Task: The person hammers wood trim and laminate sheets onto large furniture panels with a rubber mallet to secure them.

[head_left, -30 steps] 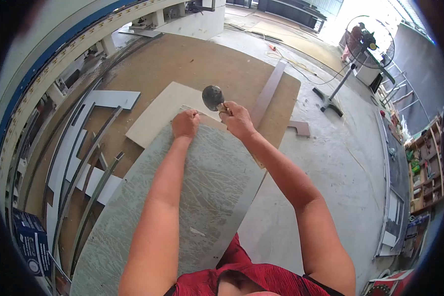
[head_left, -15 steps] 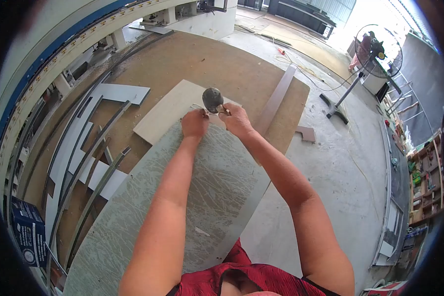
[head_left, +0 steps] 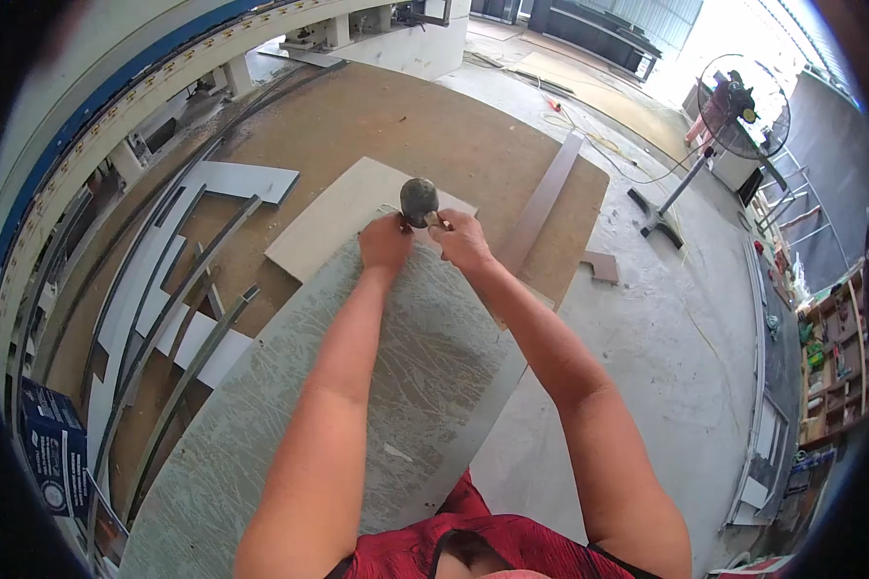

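My right hand [head_left: 463,239] is wrapped round the short handle of a mallet with a dark, rounded head [head_left: 418,202]. The mallet head hovers at the far edge of the patterned grey-green board [head_left: 406,357], close above my left fingers. My left hand [head_left: 384,243] is closed at that same edge, and whatever it pinches is hidden behind the fingers and the mallet. Beyond both hands lies a pale wooden panel [head_left: 328,217], partly under the patterned board.
Long dark strips and white offcuts [head_left: 251,181] lie to the left beside a large machine [head_left: 116,92]. A narrow brownish board [head_left: 546,203] lies to the right on the brown sheet [head_left: 454,116]. A standing fan [head_left: 739,101] is on the concrete floor, with a person partly visible behind it.
The mallet head has dropped slightly towards my left hand. My left hand stays at the board's edge. The whole view has shifted a little.
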A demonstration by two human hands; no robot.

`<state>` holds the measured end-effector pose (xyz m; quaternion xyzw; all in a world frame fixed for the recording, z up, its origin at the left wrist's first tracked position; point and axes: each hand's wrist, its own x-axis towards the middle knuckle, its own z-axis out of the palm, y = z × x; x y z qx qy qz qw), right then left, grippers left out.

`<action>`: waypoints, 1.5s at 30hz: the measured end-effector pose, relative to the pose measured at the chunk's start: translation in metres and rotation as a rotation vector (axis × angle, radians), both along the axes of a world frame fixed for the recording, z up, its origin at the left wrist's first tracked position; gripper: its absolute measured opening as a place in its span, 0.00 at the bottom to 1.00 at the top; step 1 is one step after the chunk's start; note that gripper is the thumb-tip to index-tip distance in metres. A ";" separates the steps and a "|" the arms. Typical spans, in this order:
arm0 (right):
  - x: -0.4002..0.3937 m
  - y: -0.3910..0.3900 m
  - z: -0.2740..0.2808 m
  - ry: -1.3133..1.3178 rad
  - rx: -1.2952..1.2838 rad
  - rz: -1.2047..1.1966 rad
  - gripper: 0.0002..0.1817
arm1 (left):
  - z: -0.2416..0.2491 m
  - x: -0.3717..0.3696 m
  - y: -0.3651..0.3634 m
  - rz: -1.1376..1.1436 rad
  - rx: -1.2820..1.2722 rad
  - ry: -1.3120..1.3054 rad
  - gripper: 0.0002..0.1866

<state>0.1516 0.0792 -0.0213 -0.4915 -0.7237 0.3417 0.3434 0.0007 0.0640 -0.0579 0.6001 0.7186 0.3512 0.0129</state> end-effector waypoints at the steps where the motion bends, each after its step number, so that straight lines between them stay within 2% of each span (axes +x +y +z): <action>1: 0.002 -0.002 0.005 0.080 -0.068 0.023 0.16 | 0.002 0.000 -0.002 0.001 0.006 -0.006 0.08; 2: 0.003 -0.005 0.009 0.161 -0.138 0.045 0.15 | 0.000 -0.001 -0.001 0.000 0.004 -0.023 0.08; 5: 0.007 -0.019 0.028 0.372 -0.086 -0.011 0.14 | -0.005 0.000 0.003 0.003 -0.012 -0.035 0.09; 8: 0.010 -0.016 0.024 0.396 -0.077 -0.048 0.13 | 0.008 0.004 -0.003 0.011 -0.046 0.011 0.09; 23: 0.000 -0.004 0.006 0.144 -0.152 -0.091 0.15 | 0.003 0.000 -0.002 -0.046 -0.003 -0.011 0.12; 27: 0.003 -0.003 0.006 0.239 -0.202 -0.037 0.15 | 0.010 0.003 -0.004 -0.025 -0.064 -0.008 0.13; 34: 0.003 -0.006 0.006 0.230 -0.208 -0.053 0.15 | 0.008 0.000 -0.004 -0.025 -0.054 -0.036 0.13; 41: 0.004 -0.010 0.017 0.148 -0.154 -0.018 0.15 | 0.009 0.003 -0.002 0.026 -0.107 -0.036 0.12; 44: 0.002 -0.002 0.001 0.143 -0.024 -0.036 0.14 | 0.000 0.000 0.003 0.030 -0.075 -0.019 0.11; 45: 0.001 -0.004 0.003 0.126 -0.056 -0.031 0.15 | 0.001 0.000 0.002 0.029 -0.079 -0.016 0.11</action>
